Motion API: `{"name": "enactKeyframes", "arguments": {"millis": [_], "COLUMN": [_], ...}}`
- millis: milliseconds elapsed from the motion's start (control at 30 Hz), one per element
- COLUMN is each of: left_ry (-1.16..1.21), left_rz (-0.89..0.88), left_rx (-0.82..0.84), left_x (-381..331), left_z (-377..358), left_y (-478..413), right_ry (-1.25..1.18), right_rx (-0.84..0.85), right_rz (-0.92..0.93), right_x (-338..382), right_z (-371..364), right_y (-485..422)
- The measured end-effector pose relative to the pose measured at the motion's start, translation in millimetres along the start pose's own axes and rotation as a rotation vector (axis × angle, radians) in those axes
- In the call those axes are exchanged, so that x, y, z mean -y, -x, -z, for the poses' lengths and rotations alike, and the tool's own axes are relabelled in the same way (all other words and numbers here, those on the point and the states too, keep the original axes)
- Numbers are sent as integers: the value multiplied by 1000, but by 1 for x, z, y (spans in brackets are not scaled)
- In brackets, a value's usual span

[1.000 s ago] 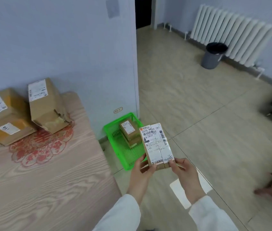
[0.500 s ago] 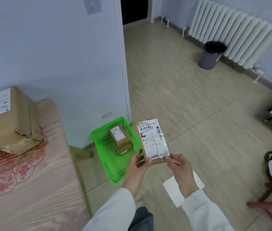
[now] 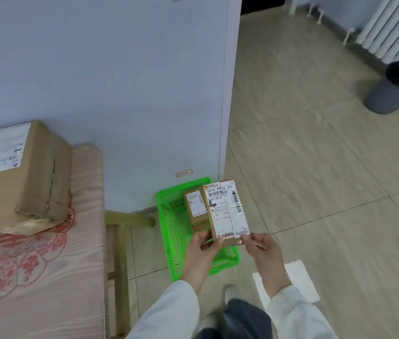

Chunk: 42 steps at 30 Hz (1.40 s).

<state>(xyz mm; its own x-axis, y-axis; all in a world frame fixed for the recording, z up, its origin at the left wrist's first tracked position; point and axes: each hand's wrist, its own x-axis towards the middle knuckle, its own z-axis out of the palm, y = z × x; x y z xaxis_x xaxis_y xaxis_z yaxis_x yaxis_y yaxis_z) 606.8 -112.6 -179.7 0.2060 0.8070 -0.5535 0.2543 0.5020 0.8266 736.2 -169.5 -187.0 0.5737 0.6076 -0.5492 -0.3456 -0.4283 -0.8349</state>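
Head view is showing the left grip (image 3: 201,253) and right grip (image 3: 263,252) each pinching a bottom corner of the small labelled parcel (image 3: 226,214). They are holding it upright in the air, and from here it is overlapping the right side of the green basket (image 3: 171,241) on the floor. I am thinking the hold is looking thin: only the lower edge is being pinched, over glossy tape, so the tall parcel could be tipping away or slipping out. If it is being let go from this height, it may be clipping the basket's rim and skidding onto the tiles. A white sheet (image 3: 298,275) is lying by the person's right foot, and stepping on it could be sliding them. Inside the basket another parcel (image 3: 194,206) is already lying toward the far end, taking room there, so a drop could be landing askew on it. To the left, the desk (image 3: 34,265) is carrying a big box (image 3: 22,174), with a wooden leg (image 3: 130,220) sticking out between desk and basket. The partition wall (image 3: 120,94) is standing right behind the basket, and far off a bin (image 3: 394,89) is sitting by the radiator (image 3: 394,25).
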Motion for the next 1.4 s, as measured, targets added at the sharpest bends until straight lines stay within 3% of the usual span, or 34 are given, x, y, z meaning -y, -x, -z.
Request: {"name": "enactKeyframes", "arguments": {"millis": [400,1000,1400], "left_ry": [86,66,-33], "left_rz": [74,107,40], "left_rx": [-163,-195,-220], "left_x": [32,235,272], "left_z": [-16,-3,4], "left_y": [-90,-336,-393], "right_ry": [168,215,307], "right_rx": [134,97,57], "right_rz": [1,-20,-5], "right_x": [-32,-239,-274], "right_z": [-31,-122,-150], "right_y": [-117,-326,-374]}}
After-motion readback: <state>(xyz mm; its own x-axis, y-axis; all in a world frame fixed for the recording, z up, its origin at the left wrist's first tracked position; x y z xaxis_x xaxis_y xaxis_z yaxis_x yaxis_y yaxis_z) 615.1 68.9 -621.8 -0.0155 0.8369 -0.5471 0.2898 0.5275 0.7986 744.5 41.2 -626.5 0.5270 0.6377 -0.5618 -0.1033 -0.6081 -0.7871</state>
